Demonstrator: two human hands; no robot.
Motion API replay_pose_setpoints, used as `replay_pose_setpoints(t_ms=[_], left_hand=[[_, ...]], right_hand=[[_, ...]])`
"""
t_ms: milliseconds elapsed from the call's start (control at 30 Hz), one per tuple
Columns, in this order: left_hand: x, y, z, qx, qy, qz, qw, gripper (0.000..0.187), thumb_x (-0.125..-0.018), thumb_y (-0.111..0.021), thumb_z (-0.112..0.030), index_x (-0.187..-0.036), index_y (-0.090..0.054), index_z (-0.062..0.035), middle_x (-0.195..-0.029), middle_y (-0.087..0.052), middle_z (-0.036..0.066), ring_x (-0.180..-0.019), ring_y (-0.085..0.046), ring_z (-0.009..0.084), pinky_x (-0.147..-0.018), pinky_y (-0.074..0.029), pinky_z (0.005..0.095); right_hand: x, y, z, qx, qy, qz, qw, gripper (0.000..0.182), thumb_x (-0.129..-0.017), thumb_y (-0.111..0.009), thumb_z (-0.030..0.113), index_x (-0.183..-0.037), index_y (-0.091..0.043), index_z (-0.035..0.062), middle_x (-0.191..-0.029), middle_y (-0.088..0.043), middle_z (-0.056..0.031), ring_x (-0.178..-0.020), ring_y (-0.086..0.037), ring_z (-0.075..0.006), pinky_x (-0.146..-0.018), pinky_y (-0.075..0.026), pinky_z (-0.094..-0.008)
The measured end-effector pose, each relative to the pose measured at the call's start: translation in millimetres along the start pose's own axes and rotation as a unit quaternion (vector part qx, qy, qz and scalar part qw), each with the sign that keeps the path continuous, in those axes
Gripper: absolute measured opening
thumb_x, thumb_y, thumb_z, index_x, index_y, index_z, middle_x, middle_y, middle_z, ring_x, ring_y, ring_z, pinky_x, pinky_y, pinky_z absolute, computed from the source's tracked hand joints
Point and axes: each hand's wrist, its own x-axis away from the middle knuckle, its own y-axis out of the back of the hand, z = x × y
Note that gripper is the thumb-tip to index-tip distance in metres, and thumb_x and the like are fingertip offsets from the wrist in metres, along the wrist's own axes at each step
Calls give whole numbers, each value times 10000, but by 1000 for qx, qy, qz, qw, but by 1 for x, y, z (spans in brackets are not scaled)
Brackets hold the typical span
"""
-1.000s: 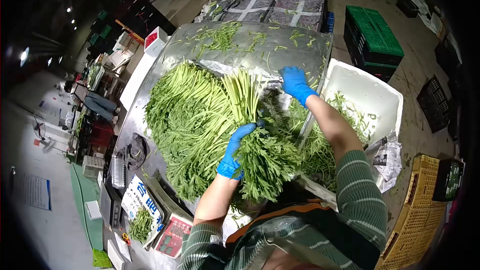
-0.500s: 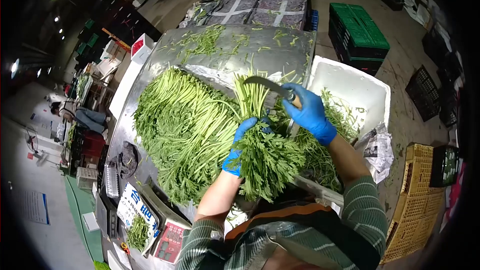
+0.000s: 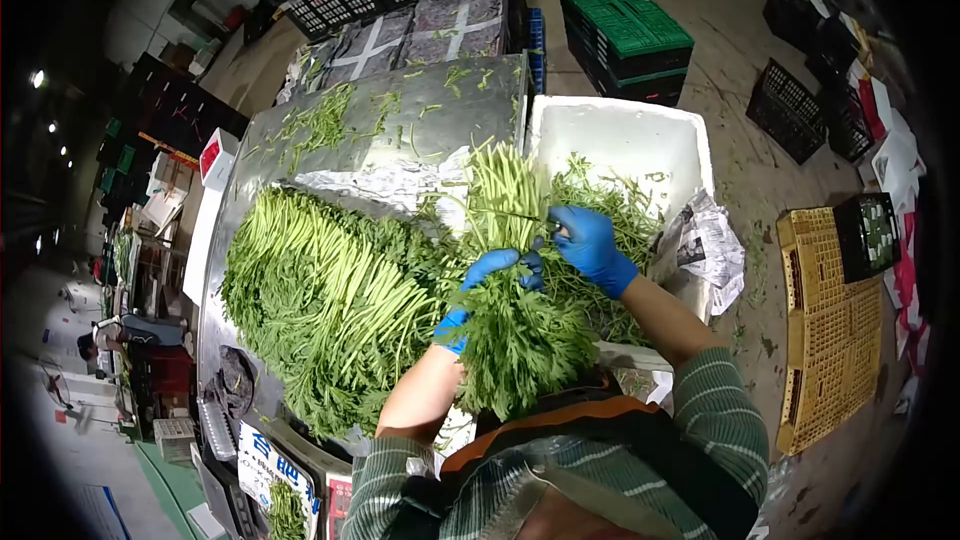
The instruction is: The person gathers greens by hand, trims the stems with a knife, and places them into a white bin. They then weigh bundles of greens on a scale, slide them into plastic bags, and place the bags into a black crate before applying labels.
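Note:
A bunch of leafy greens is gripped around its stems by my left hand, in a blue glove, with the pale stem ends pointing up and the leaves hanging down. My right hand, also gloved in blue, is closed on a knife just right of the bunch. The knife's dark blade lies across the stems above my left hand; its handle is mostly hidden in my fingers. A large pile of the same greens lies to the left on the metal table.
A white foam box with loose trimmings stands at the right, crumpled newspaper at its edge. Green-lidded crates, a yellow pallet and black crates are on the floor. A person is far left.
The knife has come down from above the stem tips to lie across the stems, closer to my left hand. The view has turned, so the table and box appear farther left.

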Motion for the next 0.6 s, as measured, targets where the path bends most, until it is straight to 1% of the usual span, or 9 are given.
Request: replay_pose_setpoints(t_ms=[100,167,233,267,333,433,467,533,600], left_hand=[[4,-19,-14,-205,17,-160,965,348,-740,-574,-220,-1010,-581,-1,-862,-621,101,-852,-562,174,-791,-438,285],[-17,5,-25,-481,37,-174,858,412,-688,-647,-234,-1026,-581,-7,-911,-621,92,-887,-554,182,-844,-403,294],[-30,-21,-18,-583,41,-223,780,360,-670,-660,-219,-953,-631,2,-937,-617,96,-873,-558,193,-870,-394,285],[-51,29,-17,-619,85,-212,751,497,-621,-716,-239,-1029,-588,16,-975,-593,135,-910,-530,215,-853,-395,292],[-47,-36,-13,-639,112,-143,747,644,-589,-742,-270,-1112,-517,32,-993,-582,150,-895,-528,230,-824,-410,298],[-43,-7,-27,-820,68,-235,517,593,-558,-735,-336,-959,-554,61,-895,-586,235,-842,-583,293,-746,-456,344],[-38,-13,-32,-866,57,-221,444,443,-603,-690,-285,-884,-572,37,-832,-587,254,-799,-592,337,-706,-470,378],[-34,-20,-28,-932,-3,-212,295,268,-632,-628,-185,-802,-573,15,-726,-598,218,-691,-601,350,-622,-480,403],[-39,-14,-24,-957,-79,-176,218,128,-623,-575,-92,-723,-552,-15,-650,-594,182,-587,-598,330,-525,-470,401]], right_hand=[[82,-2,-68,86,-158,41,983,189,-730,-561,147,-918,-574,131,-657,-566,-97,-598,-578,-262,-510,-451,-349],[92,8,-66,85,-270,47,958,235,-730,-592,164,-964,-596,152,-734,-612,-91,-644,-612,-237,-548,-482,-318],[54,23,-26,-7,-212,-54,976,256,-701,-611,136,-956,-598,146,-746,-609,-102,-642,-607,-256,-553,-481,-324],[31,29,-7,-30,-100,-109,988,186,-714,-584,146,-898,-587,121,-717,-589,-119,-635,-590,-283,-536,-468,-336],[17,35,-1,33,-71,-3,997,117,-727,-560,169,-818,-558,94,-711,-567,-135,-648,-573,-306,-532,-450,-355],[81,24,-62,190,-246,253,916,152,-749,-558,234,-835,-565,108,-756,-596,-111,-697,-583,-303,-584,-450,-401],[110,20,-80,156,-212,114,958,175,-760,-550,250,-886,-588,135,-776,-614,-95,-694,-589,-299,-594,-454,-414],[80,38,-54,164,-324,115,924,175,-757,-559,232,-904,-601,146,-774,-612,-106,-675,-589,-296,-571,-451,-400],[39,44,-14,18,-269,3,963,159,-759,-554,214,-890,-589,132,-710,-588,-118,-634,-577,-303,-536,-438,-384]])
